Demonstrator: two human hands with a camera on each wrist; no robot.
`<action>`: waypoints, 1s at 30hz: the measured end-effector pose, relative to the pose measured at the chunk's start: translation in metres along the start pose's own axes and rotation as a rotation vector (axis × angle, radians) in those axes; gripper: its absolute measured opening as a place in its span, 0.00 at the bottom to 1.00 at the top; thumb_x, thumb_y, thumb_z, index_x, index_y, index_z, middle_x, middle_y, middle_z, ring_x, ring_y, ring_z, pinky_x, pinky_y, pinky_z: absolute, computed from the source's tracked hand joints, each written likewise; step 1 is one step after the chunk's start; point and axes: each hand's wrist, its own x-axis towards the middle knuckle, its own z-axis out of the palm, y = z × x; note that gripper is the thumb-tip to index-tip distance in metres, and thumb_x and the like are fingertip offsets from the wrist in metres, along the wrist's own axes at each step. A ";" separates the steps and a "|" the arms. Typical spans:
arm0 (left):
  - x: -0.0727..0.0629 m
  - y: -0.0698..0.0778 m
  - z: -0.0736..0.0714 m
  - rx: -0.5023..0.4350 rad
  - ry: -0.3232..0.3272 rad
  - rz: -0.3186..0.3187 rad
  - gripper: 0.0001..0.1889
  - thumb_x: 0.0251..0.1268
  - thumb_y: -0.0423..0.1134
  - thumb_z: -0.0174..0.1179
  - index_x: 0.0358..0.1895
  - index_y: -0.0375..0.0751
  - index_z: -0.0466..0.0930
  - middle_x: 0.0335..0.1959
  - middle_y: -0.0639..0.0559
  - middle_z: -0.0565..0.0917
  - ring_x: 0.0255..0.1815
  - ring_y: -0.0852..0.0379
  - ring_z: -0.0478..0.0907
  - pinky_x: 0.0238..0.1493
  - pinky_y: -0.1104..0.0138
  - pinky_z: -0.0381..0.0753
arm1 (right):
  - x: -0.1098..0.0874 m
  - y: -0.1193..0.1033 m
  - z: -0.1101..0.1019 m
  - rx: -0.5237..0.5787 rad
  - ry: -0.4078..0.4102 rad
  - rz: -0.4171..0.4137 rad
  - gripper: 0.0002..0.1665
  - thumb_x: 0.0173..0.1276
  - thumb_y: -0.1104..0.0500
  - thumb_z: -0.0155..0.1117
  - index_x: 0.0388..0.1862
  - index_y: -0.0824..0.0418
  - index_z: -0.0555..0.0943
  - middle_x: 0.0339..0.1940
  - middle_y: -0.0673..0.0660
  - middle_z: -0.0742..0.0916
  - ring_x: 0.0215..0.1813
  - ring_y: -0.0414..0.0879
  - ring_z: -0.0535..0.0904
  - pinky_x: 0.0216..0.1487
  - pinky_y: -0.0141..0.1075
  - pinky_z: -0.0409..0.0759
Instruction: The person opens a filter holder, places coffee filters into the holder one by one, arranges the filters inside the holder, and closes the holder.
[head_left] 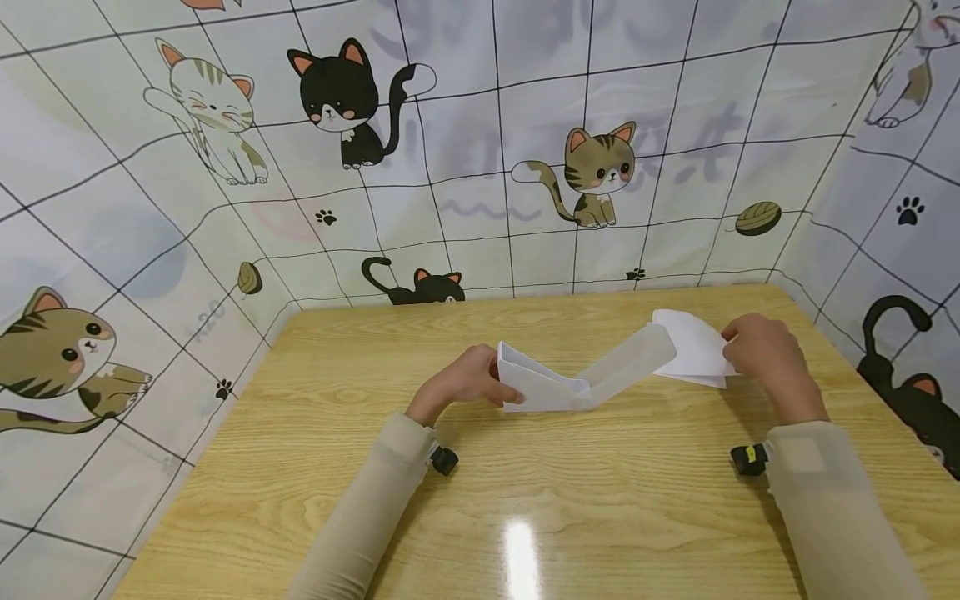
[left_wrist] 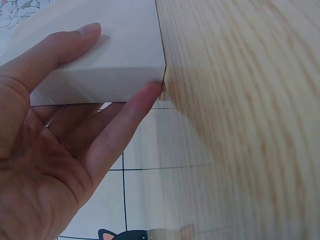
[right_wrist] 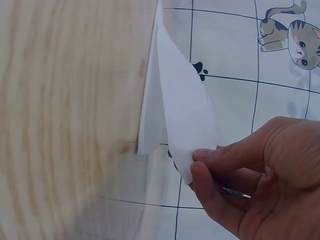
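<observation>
Near the table's middle my left hand [head_left: 474, 375] grips the end of a small white box [head_left: 538, 387]. In the left wrist view its thumb lies on the flat face of the white box [left_wrist: 120, 40], with the other fingers around the end edge. A translucent, pale panel [head_left: 630, 362] slants up to the right from the box's other end. Beyond it lies a folded white paper [head_left: 693, 346]. My right hand [head_left: 772, 362] pinches its right edge. The right wrist view shows thumb and forefinger on the tip of the white paper [right_wrist: 185, 105], with two layers spread apart.
The wooden table [head_left: 600, 500] carries the items towards its far side. A cat-patterned cloth [head_left: 480, 183] stands along its back and sides. Small black cameras [head_left: 444, 460] sit at both wrists.
</observation>
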 end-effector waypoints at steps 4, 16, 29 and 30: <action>0.000 0.000 0.000 -0.001 0.001 0.003 0.19 0.59 0.33 0.75 0.55 0.38 0.86 0.45 0.42 0.91 0.33 0.48 0.89 0.40 0.55 0.92 | 0.000 -0.001 -0.006 0.004 0.017 -0.013 0.24 0.63 0.68 0.52 0.54 0.82 0.79 0.48 0.79 0.84 0.44 0.71 0.79 0.32 0.47 0.75; -0.001 0.002 0.000 0.009 -0.002 0.006 0.19 0.59 0.33 0.75 0.55 0.38 0.86 0.44 0.42 0.91 0.33 0.44 0.89 0.39 0.54 0.91 | -0.006 -0.007 -0.027 0.038 0.126 -0.037 0.24 0.65 0.65 0.55 0.55 0.82 0.78 0.44 0.78 0.87 0.42 0.71 0.82 0.29 0.40 0.72; -0.001 0.001 -0.001 0.017 0.002 0.014 0.18 0.59 0.34 0.75 0.53 0.38 0.86 0.42 0.43 0.91 0.31 0.46 0.89 0.39 0.55 0.91 | -0.029 -0.047 -0.052 0.117 0.264 0.010 0.22 0.78 0.62 0.54 0.59 0.79 0.78 0.50 0.79 0.84 0.49 0.72 0.76 0.37 0.50 0.71; -0.001 0.001 -0.001 0.016 0.001 0.014 0.18 0.59 0.34 0.75 0.54 0.38 0.86 0.42 0.43 0.91 0.31 0.46 0.89 0.38 0.55 0.91 | -0.031 -0.049 -0.054 0.121 0.266 0.016 0.22 0.78 0.62 0.54 0.60 0.79 0.78 0.51 0.79 0.84 0.49 0.71 0.75 0.35 0.48 0.72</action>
